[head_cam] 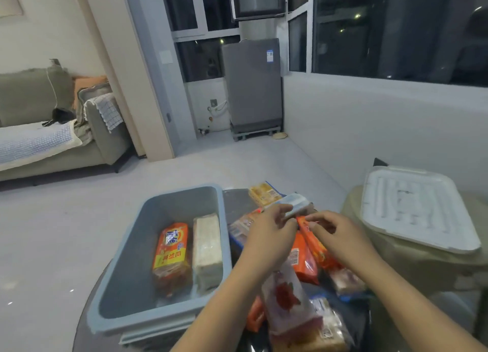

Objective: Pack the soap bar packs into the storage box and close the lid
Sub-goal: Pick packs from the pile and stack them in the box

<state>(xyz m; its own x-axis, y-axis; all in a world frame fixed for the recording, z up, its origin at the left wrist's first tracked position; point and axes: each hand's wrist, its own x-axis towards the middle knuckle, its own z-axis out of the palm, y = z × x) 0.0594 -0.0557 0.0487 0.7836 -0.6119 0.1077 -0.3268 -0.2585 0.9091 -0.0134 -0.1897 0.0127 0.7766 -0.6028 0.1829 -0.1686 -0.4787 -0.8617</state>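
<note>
Soap bar packs lie in two groups. Inside the blue-grey storage box (pixel 158 246), two lie side by side along its right-hand wall: an orange-and-yellow pack (pixel 171 256) and, just beside it, a pale cream pack (pixel 207 248). The box stands open on a dark round table (pixel 87 325). To the right of the box a loose heap of packs (pixel 303 267) rests on the same table, among them orange wrappers, a clear wrapper with a red flower print (pixel 286 296) nearest the camera, and a yellow pack (pixel 262 193) at the far edge.

Left hand (pixel 266 233) reaches over the heap, its fingers curled round a pale blue-white pack (pixel 295 202) held at the fingertips. Right hand (pixel 340 235) is beside it, thumb and fingers pinching the upper end of a long orange pack (pixel 314 243). The two hands are close together, nearly touching.

White lid (pixel 414 206) lies apart from the box, flat on a beige rounded seat (pixel 412 262) at the right. Beyond the table are a pale floor, a green-grey sofa (pixel 39 114) at the left, a grey appliance (pixel 253 85) on a stand by the dark windows.
</note>
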